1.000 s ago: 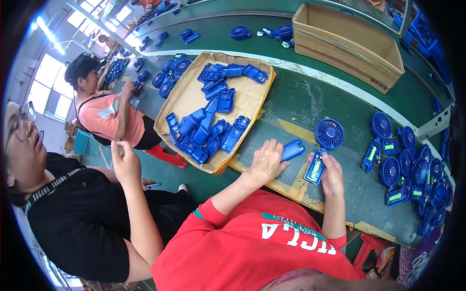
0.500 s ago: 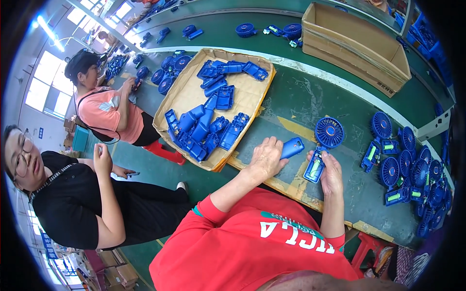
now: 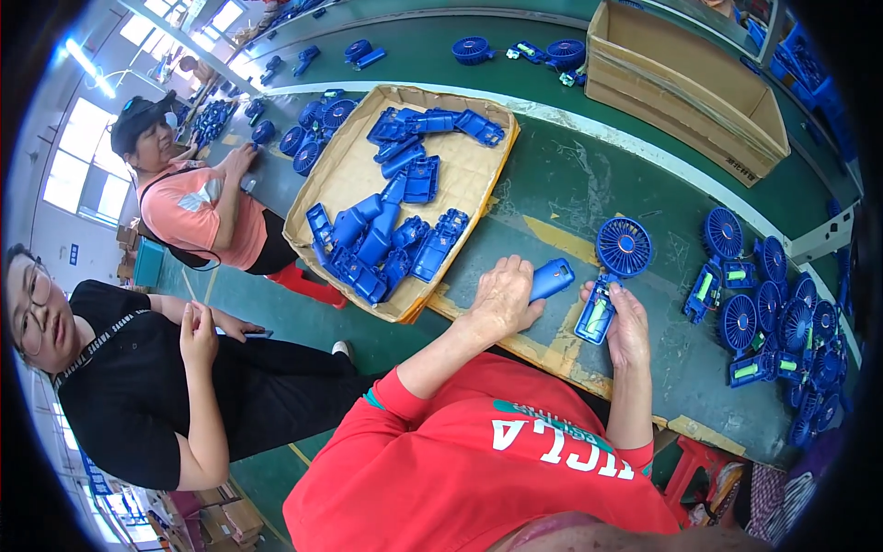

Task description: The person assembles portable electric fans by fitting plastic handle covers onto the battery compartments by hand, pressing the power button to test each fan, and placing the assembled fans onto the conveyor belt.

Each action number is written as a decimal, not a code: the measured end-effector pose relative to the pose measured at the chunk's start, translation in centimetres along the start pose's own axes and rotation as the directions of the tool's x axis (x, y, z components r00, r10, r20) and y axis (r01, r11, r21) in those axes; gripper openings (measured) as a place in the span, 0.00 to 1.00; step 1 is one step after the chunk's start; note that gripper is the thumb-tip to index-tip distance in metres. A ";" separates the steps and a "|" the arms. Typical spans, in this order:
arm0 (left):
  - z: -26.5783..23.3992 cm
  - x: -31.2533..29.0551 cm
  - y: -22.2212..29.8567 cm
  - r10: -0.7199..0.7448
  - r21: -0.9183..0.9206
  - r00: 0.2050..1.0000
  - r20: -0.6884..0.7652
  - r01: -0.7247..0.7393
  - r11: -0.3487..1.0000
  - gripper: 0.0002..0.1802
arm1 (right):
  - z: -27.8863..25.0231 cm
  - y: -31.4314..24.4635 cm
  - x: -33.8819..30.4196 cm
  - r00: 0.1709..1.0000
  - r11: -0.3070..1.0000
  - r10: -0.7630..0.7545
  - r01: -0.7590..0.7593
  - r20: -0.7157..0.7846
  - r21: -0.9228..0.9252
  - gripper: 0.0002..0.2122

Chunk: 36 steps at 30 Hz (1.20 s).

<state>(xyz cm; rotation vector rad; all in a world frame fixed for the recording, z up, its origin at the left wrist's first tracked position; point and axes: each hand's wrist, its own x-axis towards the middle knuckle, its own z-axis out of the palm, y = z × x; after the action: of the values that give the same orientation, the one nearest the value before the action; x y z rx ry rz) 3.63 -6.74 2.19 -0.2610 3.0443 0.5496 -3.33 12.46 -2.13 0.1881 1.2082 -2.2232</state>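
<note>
My right hand [image 3: 629,324] grips a blue handheld fan [image 3: 624,248] by its handle, round head pointing away from me. The handle is uncovered and a pale green battery [image 3: 599,317] shows inside it. In my left hand [image 3: 503,296] is a smooth blue handle cover [image 3: 552,280], its far end sticking out to the right of my fingers. Cover and fan are apart, both low over the table's near edge. To the left of my left hand stands a shallow cardboard tray [image 3: 313,198] with several blue plastic handle shells [image 3: 377,235] inside.
A pile of blue fans [image 3: 796,322] with bared batteries lies at the table's right. Beyond a pale ledge, an open cardboard box [image 3: 681,101] and several fans [image 3: 471,50] stand on a green surface. Two people [image 3: 138,368] [image 3: 198,202] stand at the left. A red stool [image 3: 690,474] is below the table.
My hands hold almost still with the cover and the fan. The person in the pink shirt has turned the head and lowered the hands; the view has shifted slightly.
</note>
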 end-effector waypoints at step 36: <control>0.9 0.0 6.8 0.126 -0.103 0.992 -0.002 -0.126 0.987 0.37 | 0.0 -1.7 -1.1 0.969 0.995 0.098 -0.101 0.225 0.001 0.27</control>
<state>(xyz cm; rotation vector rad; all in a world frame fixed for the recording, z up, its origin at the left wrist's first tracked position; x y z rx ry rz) 2.47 -0.18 3.71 -0.0705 3.0479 0.7152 -3.37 13.61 -0.50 0.0004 1.0392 -2.1010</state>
